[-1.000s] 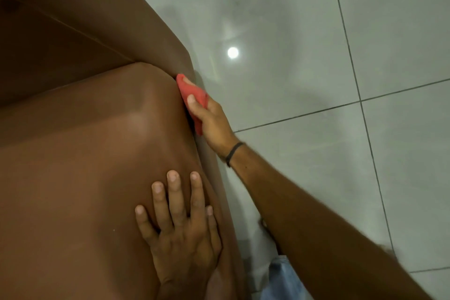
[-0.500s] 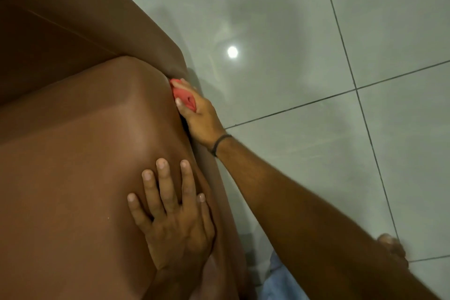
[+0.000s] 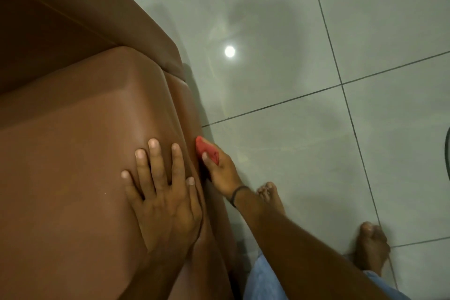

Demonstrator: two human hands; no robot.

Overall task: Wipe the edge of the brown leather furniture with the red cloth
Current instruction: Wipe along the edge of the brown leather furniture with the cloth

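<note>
Furniture: a brown leather furniture (image 3: pixel 73 153) piece is seen from above, its padded top filling the left half of the view and its right side dropping to the floor.
Right edge: a rounded edge is seen running from the far right corner of the furniture down toward the near side, with a narrow side panel beside it.
Red cloth: the red cloth (image 3: pixel 207 153) is pressed against the side panel just below the right edge, about midway along it, bunched into a small pad.
Right hand: the right hand (image 3: pixel 222 173) is closed around the red cloth, the thumb laid over it and the fingers hidden behind; a dark band (image 3: pixel 237 193) is worn at the wrist.
Left hand: the left hand (image 3: pixel 163 192) is laid flat and open on the furniture top beside the right edge, fingers spread; nothing is held.
Spacing: the two hands are set just beside each other, parted by the rounded edge.
Floor: pale glossy tiles (image 3: pixel 316 80) with dark grout lines are seen at the right, a round light reflection (image 3: pixel 229 51) showing on them.
Feet: two bare feet (image 3: pixel 271 196) are placed on the floor near the furniture's right side.
Clothing: light blue fabric (image 3: pixel 260 280) is visible at the bottom edge.
</note>
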